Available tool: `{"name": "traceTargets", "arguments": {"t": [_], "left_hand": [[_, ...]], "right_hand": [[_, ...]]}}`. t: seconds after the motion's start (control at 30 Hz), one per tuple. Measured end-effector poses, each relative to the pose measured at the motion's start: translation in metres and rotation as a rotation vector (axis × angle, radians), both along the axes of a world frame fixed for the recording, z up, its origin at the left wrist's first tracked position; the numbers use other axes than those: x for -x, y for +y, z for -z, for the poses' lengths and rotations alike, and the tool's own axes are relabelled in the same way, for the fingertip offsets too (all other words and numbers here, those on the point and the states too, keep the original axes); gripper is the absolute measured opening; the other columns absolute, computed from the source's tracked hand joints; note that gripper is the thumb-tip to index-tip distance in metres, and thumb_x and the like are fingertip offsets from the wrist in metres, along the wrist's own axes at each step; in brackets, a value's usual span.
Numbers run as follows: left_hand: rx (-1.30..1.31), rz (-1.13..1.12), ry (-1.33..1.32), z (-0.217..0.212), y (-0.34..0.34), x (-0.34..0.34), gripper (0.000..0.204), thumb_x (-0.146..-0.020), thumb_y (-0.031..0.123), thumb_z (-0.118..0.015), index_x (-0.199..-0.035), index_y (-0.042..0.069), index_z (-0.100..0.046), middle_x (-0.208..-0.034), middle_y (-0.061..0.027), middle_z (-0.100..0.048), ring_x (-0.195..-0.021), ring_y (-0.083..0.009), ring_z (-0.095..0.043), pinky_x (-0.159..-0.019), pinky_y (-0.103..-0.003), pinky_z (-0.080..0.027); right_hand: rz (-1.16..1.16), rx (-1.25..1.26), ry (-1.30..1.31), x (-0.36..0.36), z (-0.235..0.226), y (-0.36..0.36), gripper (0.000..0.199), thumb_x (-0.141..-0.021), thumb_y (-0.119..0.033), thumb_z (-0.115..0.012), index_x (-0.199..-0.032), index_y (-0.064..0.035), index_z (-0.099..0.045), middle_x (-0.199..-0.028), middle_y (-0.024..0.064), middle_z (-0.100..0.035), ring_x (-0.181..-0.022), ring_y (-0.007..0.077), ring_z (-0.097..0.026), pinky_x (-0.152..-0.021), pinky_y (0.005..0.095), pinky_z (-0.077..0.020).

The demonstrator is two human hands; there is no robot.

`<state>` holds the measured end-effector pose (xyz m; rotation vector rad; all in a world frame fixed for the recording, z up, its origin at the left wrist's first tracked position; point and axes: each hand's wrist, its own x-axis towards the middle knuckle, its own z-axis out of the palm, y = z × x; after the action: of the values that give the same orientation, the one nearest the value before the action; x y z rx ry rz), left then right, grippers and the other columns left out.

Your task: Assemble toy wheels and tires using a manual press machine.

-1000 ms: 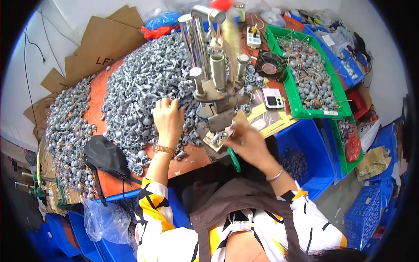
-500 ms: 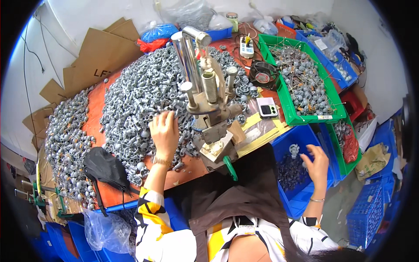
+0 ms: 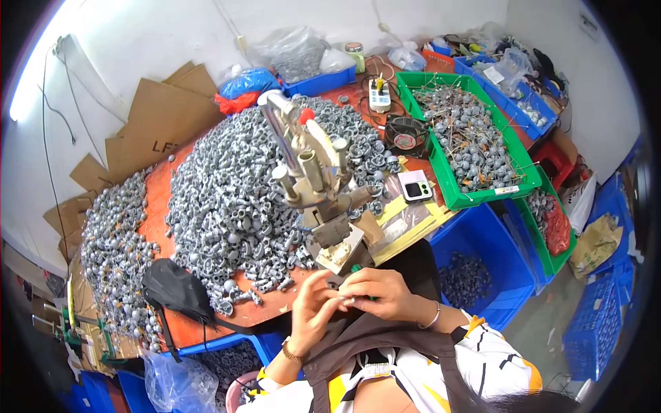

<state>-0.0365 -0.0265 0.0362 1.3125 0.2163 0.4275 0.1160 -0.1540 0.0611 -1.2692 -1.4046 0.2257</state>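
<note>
My left hand (image 3: 315, 308) and my right hand (image 3: 385, 294) meet at the bench's front edge, just below the press. Fingertips of both are pinched together, and whatever lies between them is too small or hidden to make out. Just beyond stands the metal hand press (image 3: 323, 179), with a pale block (image 3: 339, 255) at its base. A green handle (image 3: 356, 268) shows partly behind my right fingers. Behind and left of the press, a big heap of grey plastic parts (image 3: 234, 186) covers the red bench.
At the right stand a green tray (image 3: 447, 196) of ball-ended wired parts and a blue bin (image 3: 509, 275) holding dark pieces. A phone (image 3: 415, 186), a small fan (image 3: 405, 135) and a power strip (image 3: 379, 96) lie behind the press. A black bag (image 3: 177, 292) sits at the left.
My left hand has left the heap and my right hand has come away from above the blue bin. Both are now together before the press. The view has shifted slightly.
</note>
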Motion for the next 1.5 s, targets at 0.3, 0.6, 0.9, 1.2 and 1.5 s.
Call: {"name": "traceTargets", "arguments": {"t": [0.3, 0.6, 0.9, 1.2, 1.5], "left_hand": [[-1.449, -0.845, 1.026, 0.067, 0.075, 0.089, 0.099, -0.075, 0.054, -0.069, -0.148, 0.002, -0.026, -0.154, -0.0238, -0.020, -0.142, -0.0420, -0.016, -0.115, -0.055, -0.012], [-1.302, -0.708, 1.259, 0.081, 0.076, 0.086, 0.112, -0.067, 0.063, -0.072, -0.151, 0.008, -0.022, -0.156, -0.0250, -0.010, -0.146, -0.0408, -0.005, -0.113, -0.061, -0.005], [-1.295, -0.665, 1.016, 0.084, 0.088, 0.073, 0.101, -0.076, 0.046, -0.074, -0.151, 0.007, -0.019, -0.156, -0.0256, -0.010, -0.143, -0.0439, -0.010, -0.114, -0.054, -0.016], [-1.465, -0.621, 0.753, 0.082, 0.087, 0.026, 0.070, -0.088, 0.017, -0.062, -0.147, 0.003, -0.029, -0.155, -0.0255, -0.016, -0.143, -0.0429, -0.014, -0.116, -0.050, -0.015], [-1.533, -0.590, 0.662, 0.081, 0.097, 0.033, 0.068, -0.087, 0.023, -0.066, -0.146, 0.006, -0.035, -0.155, -0.0207, -0.021, -0.143, -0.0412, -0.016, -0.115, -0.050, -0.017]], "right_hand": [[0.591, -0.615, -0.544, -0.094, -0.104, 0.040, 0.027, -0.078, 0.012, -0.066, -0.100, -0.0028, -0.060, -0.102, 0.0166, -0.063, -0.086, 0.0257, -0.066, -0.070, 0.0309, -0.0562], [0.955, -0.758, -0.798, -0.284, -0.238, 0.304, 0.025, -0.078, -0.005, -0.069, -0.102, -0.0068, -0.066, -0.103, 0.0125, -0.066, -0.089, 0.0309, -0.064, -0.079, 0.0348, -0.0518], [0.718, -0.372, -0.574, -0.254, -0.125, 0.157, 0.017, -0.081, -0.007, -0.066, -0.097, -0.0022, -0.066, -0.103, 0.0116, -0.066, -0.088, 0.0274, -0.066, -0.077, 0.0337, -0.0517], [1.294, 0.126, 0.078, -0.372, 0.020, -0.109, 0.015, -0.085, -0.017, -0.068, -0.093, -0.0049, -0.072, -0.087, 0.0095, -0.072, -0.077, 0.0187, -0.069, -0.069, 0.0316, -0.0533], [1.284, 1.023, -0.430, -0.359, 0.022, -0.073, 0.018, -0.078, -0.010, -0.059, -0.085, -0.0012, -0.073, -0.092, 0.0268, -0.067, -0.090, 0.0404, -0.067, -0.079, 0.0476, -0.0534]]}}
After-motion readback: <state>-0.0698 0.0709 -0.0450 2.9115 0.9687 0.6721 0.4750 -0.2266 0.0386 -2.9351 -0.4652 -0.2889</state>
